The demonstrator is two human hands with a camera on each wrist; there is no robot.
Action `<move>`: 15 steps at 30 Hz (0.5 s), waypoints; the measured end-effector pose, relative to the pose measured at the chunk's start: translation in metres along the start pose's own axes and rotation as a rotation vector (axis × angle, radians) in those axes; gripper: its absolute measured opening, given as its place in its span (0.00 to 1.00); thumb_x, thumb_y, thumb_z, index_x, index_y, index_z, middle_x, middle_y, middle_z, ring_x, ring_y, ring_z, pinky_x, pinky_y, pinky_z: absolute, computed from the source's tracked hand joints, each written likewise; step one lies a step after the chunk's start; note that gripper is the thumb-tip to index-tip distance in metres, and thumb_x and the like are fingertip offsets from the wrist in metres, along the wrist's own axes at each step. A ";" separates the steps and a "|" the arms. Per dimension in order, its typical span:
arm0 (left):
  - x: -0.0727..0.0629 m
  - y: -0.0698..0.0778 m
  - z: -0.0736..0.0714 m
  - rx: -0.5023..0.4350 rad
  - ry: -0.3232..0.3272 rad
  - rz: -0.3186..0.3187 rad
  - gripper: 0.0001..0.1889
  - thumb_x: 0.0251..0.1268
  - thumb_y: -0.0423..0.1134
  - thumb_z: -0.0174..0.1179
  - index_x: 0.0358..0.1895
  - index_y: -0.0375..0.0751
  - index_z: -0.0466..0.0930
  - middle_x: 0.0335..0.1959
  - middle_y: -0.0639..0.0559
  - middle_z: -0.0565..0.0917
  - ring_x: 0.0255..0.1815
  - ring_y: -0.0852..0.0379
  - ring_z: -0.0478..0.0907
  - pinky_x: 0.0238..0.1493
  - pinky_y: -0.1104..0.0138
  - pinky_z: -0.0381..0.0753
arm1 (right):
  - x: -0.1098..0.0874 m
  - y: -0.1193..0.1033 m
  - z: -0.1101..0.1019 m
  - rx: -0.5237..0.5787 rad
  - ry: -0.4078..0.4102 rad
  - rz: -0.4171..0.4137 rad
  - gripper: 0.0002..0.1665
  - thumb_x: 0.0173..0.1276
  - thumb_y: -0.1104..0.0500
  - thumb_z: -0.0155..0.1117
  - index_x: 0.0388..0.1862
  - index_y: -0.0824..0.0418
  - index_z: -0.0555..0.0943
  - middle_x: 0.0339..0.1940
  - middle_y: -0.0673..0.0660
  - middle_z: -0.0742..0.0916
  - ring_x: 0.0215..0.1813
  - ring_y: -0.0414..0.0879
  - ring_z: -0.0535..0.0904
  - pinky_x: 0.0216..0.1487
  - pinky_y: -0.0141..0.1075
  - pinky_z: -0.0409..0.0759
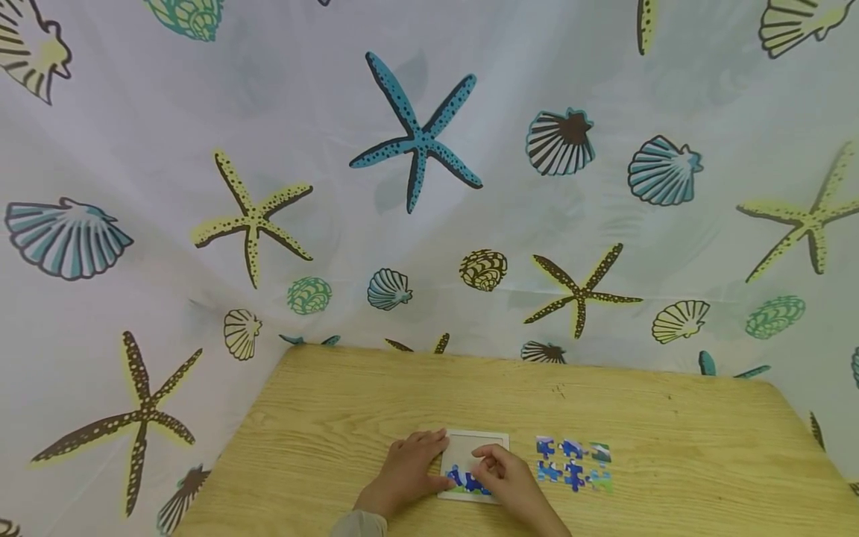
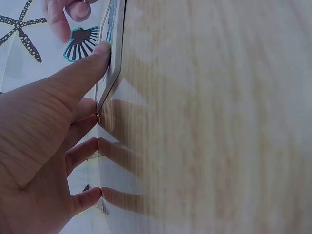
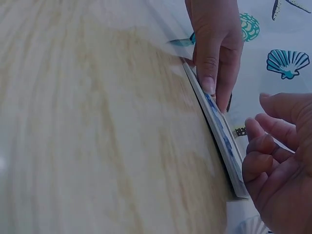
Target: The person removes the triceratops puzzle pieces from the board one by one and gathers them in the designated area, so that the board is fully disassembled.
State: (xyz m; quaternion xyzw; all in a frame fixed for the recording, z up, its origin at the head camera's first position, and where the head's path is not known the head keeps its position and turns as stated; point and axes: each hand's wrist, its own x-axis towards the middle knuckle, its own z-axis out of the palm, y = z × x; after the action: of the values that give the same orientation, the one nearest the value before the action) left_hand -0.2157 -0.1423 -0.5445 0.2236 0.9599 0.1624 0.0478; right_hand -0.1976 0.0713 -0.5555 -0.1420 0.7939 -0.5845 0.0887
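On the wood-grain table (image 1: 322,418), the white jigsaw tray (image 1: 463,449) is touched along its left side by the left hand (image 1: 411,470), whose fingers are spread; over the tray, the right hand (image 1: 508,477) is held with empty, loosely curled fingers; fitted pieces (image 1: 459,478) are set along the tray's near edge; loose pieces (image 1: 574,474) are laid in two rows to the right.

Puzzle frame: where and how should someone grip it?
Probably pinch the left rim of the puzzle frame from the left, where the left hand rests: it lies flat with a straight edge, and the right hand overhangs part of the opposite side.
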 end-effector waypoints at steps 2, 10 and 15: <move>0.000 0.000 0.001 -0.002 0.003 0.003 0.38 0.54 0.60 0.64 0.65 0.42 0.71 0.68 0.51 0.69 0.66 0.47 0.66 0.57 0.44 0.66 | 0.002 0.003 0.004 -0.003 -0.005 -0.010 0.15 0.68 0.61 0.60 0.50 0.67 0.78 0.30 0.51 0.79 0.24 0.35 0.68 0.25 0.26 0.68; 0.000 -0.002 0.002 0.015 0.016 0.007 0.38 0.53 0.61 0.64 0.65 0.42 0.71 0.67 0.51 0.70 0.66 0.48 0.66 0.57 0.45 0.67 | 0.003 0.001 0.012 -0.102 -0.040 -0.075 0.14 0.66 0.61 0.63 0.49 0.66 0.78 0.28 0.50 0.80 0.23 0.33 0.68 0.25 0.26 0.68; 0.000 -0.002 0.002 0.025 0.016 0.013 0.39 0.53 0.62 0.63 0.65 0.42 0.71 0.68 0.51 0.69 0.66 0.47 0.66 0.57 0.44 0.67 | 0.003 -0.004 0.015 -0.233 -0.058 -0.112 0.14 0.63 0.61 0.65 0.47 0.63 0.79 0.26 0.45 0.78 0.24 0.32 0.68 0.26 0.28 0.68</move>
State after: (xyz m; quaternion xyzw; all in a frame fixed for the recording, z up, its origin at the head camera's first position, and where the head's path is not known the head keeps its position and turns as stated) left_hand -0.2160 -0.1435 -0.5468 0.2292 0.9607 0.1523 0.0361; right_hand -0.1951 0.0557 -0.5560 -0.2124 0.8444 -0.4879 0.0618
